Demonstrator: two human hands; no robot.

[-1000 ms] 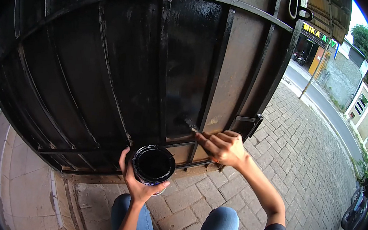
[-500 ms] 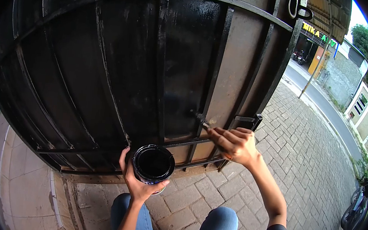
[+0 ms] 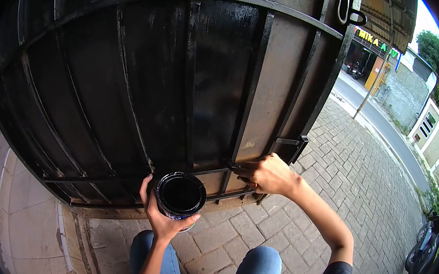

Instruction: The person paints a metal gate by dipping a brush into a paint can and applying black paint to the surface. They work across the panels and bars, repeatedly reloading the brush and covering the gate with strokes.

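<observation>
My left hand (image 3: 164,220) is wrapped round a paint can (image 3: 181,194) with dark paint inside and a paint-smeared rim. The can is held upright above my knees. My right hand (image 3: 270,174) grips a paintbrush (image 3: 233,166), whose dark bristle end is at the lower crossbar of the metal gate (image 3: 216,84); my fingers hide most of its handle. Glossy black covers the panels at the middle and left of the gate. Brownish, duller metal shows on the panels to the right and under the crossbar.
A latch bracket (image 3: 289,142) juts from the gate's right edge. Grey paving blocks (image 3: 340,201) stretch to the right, toward a road (image 3: 375,110) and a shopfront. Pale tiles (image 3: 22,213) lie at the left. A motorcycle (image 3: 420,246) stands at the far right.
My right hand has moved down and slightly left, bringing the brush from the panel to the lower crossbar. My left hand still holds the can in nearly the same place.
</observation>
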